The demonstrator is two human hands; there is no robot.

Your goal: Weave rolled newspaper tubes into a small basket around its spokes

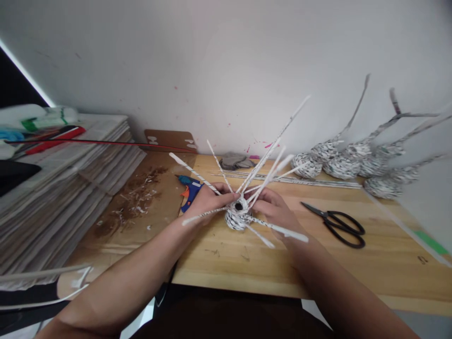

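Left hand: the left hand grips the pot, thumb at the rim, remaining fingers mostly hidden behind.
Right hand: the right hand is curled against the right side of the neck, among the strands; whether it pinches one cannot be told.
Pot position: centre of the frame, low, over the table, mouth tilted toward the viewer.
Handling: best practice is to steady the neck with the left thumb, work one strand at a time close to the rim, and keep tension even. Pulling hard could crease the paper or skew the mouth.
Pot appearance: small, rounded, woven from white paper with dark print; narrow dark mouth; strands fanning out in all directions, several with flattened white ends.
Glue gun: blue glue gun, just left of the left hand.
Scissors: black scissors, right of centre, blades pointing upper left.
Paper rods: thin rods, lying behind the hands.
Finished-looking weaves: woven pieces grouped at right, against the wall.
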